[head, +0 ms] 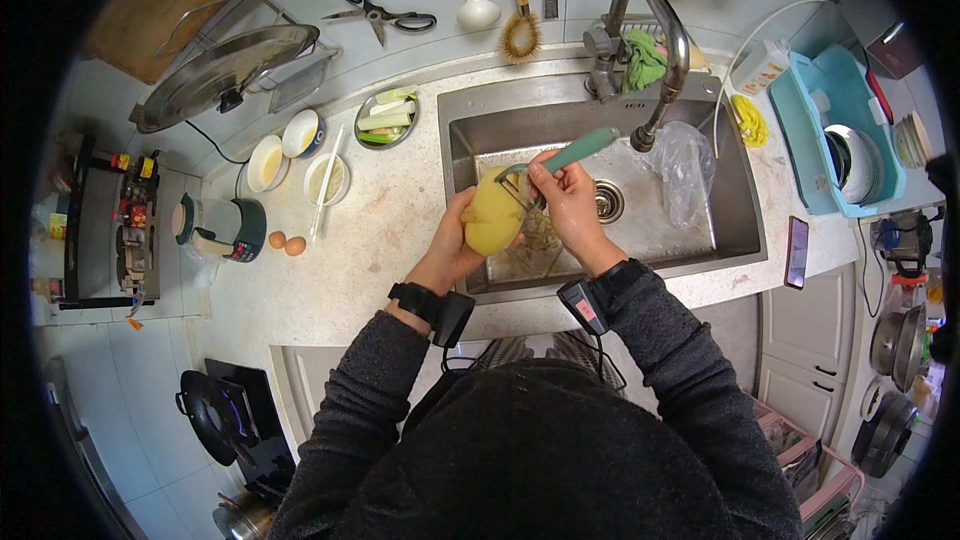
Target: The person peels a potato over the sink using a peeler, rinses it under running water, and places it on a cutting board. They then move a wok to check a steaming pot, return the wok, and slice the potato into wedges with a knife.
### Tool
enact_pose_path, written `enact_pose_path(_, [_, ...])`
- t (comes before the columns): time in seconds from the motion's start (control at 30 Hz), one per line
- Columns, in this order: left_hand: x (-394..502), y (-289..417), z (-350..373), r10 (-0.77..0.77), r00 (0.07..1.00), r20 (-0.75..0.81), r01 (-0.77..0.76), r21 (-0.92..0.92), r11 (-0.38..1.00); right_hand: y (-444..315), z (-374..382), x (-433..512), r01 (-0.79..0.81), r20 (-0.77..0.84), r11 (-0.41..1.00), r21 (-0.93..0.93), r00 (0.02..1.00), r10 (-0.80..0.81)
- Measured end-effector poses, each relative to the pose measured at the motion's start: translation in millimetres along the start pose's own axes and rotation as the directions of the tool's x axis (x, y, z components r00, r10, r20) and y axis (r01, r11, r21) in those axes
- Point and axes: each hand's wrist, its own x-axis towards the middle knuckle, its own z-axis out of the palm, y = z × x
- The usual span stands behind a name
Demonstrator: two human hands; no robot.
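A large, mostly peeled potato (491, 221) is held by my left hand (452, 244) over the left part of the steel sink (660, 236). My right hand (574, 210) grips a green-handled peeler (581, 150), its head against the potato's upper right side. Brown peelings (538, 244) lie in the sink below, left of the drain (608, 201). A clear plastic bag (684, 172) lies at the sink's right side, near the curved faucet (679, 52).
Left on the counter are small bowls (268, 163), chopsticks (328, 191), a dish of cut green vegetables (387, 120), two eggs (295, 245) and an electric appliance (244, 231). A phone (796, 251) and a blue dish rack (814, 165) stand right of the sink.
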Motion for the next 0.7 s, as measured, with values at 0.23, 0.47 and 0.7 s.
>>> enact_pose_path(0.23, [-7,1,-5,-0.064,0.991,0.114,0.043,0.175,0.984,4,-9,8,0.121,0.086,0.988,-0.094,0.99,-0.113])
enact_pose_path(0.47, [-7,3,-8,-0.024,0.992,0.127,-0.007,0.24,0.971,-4,-14,14,-0.004,0.022,0.998,-0.063,1.0,0.005])
enact_pose_path(0.7, [-5,6,-3,0.05,0.97,0.24,-0.141,0.379,0.915,18,-23,13,-0.112,-0.087,0.912,-0.394,0.993,0.085])
